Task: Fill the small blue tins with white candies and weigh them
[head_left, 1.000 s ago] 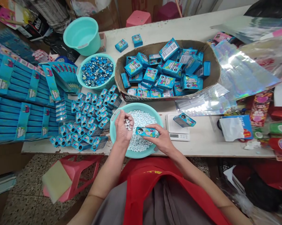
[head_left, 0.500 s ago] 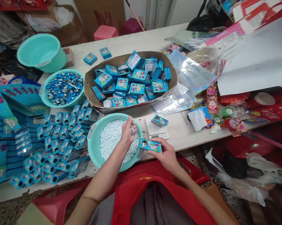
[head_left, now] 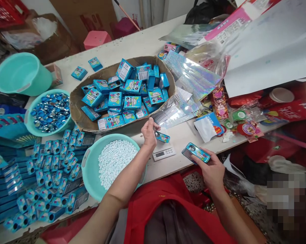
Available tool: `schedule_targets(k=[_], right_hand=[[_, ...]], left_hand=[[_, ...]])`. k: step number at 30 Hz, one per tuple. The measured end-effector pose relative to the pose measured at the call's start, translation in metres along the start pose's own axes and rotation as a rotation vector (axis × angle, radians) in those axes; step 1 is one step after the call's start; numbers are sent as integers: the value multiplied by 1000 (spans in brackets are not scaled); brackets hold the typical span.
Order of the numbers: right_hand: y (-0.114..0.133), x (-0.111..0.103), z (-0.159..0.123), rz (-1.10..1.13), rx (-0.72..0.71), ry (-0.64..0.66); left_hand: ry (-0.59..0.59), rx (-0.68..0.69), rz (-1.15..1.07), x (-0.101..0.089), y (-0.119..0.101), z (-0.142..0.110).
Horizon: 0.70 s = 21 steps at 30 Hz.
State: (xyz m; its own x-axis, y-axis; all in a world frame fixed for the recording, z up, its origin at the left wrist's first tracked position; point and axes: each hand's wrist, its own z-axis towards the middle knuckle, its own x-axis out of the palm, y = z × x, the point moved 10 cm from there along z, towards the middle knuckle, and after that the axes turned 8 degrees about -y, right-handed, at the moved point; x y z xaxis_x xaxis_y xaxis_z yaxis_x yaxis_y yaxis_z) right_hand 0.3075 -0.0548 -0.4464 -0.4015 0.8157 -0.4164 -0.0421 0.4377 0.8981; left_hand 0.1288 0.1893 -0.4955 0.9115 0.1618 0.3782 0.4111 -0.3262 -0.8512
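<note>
My left hand (head_left: 149, 134), fingers closed around what look like white candies, is over one end of a small blue candy box (head_left: 163, 137). That box lies on a white kitchen scale (head_left: 164, 153), its round opening beside my fingertips. The candies in my grip are mostly hidden. In my right hand (head_left: 211, 166) is another blue candy box (head_left: 195, 152), tilted with its round hole facing up. The turquoise bowl (head_left: 88, 171) of small white candies (head_left: 116, 161) stands under my left forearm.
Filled blue boxes lie in a cut-down carton (head_left: 78, 123) behind the bowl. A smaller turquoise bowl (head_left: 28, 123) holds metal caps (head_left: 51, 112). Many upright open boxes (head_left: 47, 162) crowd the left side. Holographic sheets (head_left: 190, 79) and wrappers cover the right.
My left hand has gone from the candy bowl rightward to the box on the scale. My right hand has carried its box away from the bowl's rim to the right. The view has shifted.
</note>
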Motion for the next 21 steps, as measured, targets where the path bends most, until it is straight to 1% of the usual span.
schedule_targets(k=[6, 10, 14, 18, 21], right_hand=[[-6, 0, 10, -52, -15, -1], [-9, 3, 9, -46, -16, 8], [-12, 8, 4, -20, 4, 26], [-13, 10, 1, -15, 2, 34], [-14, 9, 1, -9, -4, 25]], left_hand=[[-38, -6, -9, 0, -3, -1], [-55, -3, 10, -3, -3, -2], [-65, -16, -22, -5, -2, -3], [-117, -92, -78, -6, 2, -2], [-147, -190, -168, -8, 3, -2]])
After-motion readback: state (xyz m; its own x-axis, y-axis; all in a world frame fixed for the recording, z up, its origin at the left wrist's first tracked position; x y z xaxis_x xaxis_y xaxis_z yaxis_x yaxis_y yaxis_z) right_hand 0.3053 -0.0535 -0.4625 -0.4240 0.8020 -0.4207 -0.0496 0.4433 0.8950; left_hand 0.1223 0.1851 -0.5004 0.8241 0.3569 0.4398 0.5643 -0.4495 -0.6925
